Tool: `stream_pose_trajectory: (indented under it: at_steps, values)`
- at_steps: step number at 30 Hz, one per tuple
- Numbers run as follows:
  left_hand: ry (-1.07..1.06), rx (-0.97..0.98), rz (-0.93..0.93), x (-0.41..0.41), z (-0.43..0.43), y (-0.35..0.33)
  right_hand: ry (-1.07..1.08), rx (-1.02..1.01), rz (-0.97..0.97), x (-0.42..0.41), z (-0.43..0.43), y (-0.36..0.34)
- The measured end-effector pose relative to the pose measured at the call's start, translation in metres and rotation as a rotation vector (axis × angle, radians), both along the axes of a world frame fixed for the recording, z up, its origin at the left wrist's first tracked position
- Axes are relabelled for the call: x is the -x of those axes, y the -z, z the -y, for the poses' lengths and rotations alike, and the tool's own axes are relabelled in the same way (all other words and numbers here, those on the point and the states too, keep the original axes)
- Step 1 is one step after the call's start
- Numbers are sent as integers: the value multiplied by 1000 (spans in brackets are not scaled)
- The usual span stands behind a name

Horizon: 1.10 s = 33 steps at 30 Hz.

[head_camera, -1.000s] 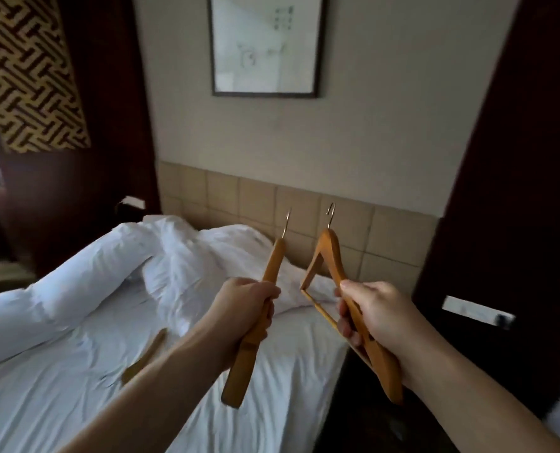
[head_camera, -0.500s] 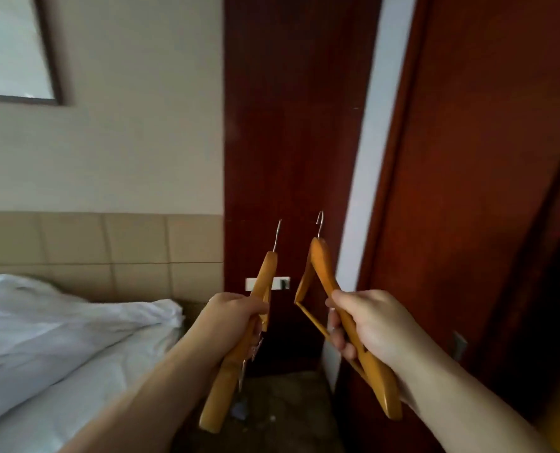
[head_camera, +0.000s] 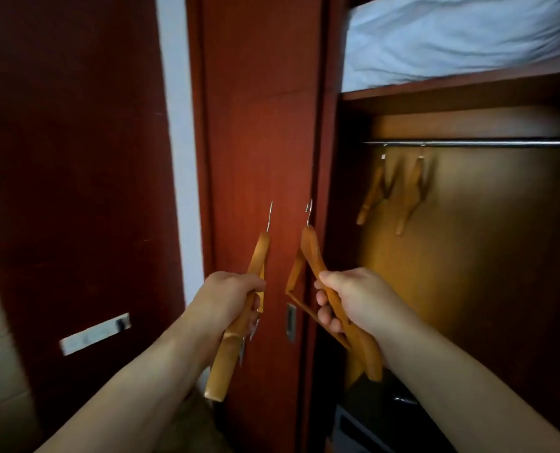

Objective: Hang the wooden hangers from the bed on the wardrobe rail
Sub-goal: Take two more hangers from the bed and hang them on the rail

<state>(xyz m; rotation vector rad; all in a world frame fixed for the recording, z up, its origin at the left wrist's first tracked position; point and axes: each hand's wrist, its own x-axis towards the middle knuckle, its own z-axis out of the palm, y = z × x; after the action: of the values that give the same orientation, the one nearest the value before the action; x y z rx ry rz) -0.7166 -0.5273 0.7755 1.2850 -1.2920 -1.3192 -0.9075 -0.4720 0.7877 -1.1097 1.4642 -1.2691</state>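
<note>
My left hand (head_camera: 229, 297) grips a wooden hanger (head_camera: 231, 341) seen edge-on, its metal hook pointing up. My right hand (head_camera: 354, 297) holds a second wooden hanger (head_camera: 309, 253) by one arm, hook up too. Both are in front of the red wardrobe door, lower left of the open compartment. The metal rail (head_camera: 488, 144) runs across the top of that compartment at upper right. Two wooden hangers (head_camera: 373, 191) (head_camera: 412, 191) hang from the rail's left end. The bed is out of view.
The sliding wardrobe door (head_camera: 262, 142) with a recessed metal pull (head_camera: 291, 322) stands straight ahead. A shelf (head_camera: 452, 89) above the rail carries folded white bedding (head_camera: 461, 37). A dark red wall panel with a white switch plate (head_camera: 94, 333) is to the left. Something dark sits low in the wardrobe.
The view has swung right from the bed and wall to the open wardrobe. Both hands keep the same grip on their hangers, held upright in front of me.
</note>
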Motion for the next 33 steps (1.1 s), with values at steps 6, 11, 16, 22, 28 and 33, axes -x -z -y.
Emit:
stream_pose_trajectory:
  at_steps: [6, 11, 16, 22, 28, 33]
  values:
    - [261, 43, 5, 45, 4, -10, 202, -19, 51, 21, -33, -12]
    - [464, 45, 26, 93, 3, -9, 336, -56, 84, 53, -53, -8]
    - [559, 80, -5, 154, -1, -12, 422, 33, 91, 100, -62, -8]
    - [490, 127, -79, 236, 26, -30, 531, 97, 67, 166, -46, -18]
    - [405, 155, -106, 293, 74, -53, 610, 131, 86, 215, 12, -34]
    - [433, 180, -150, 328, 128, -79, 647, 138, 51, 241, 65, -58]
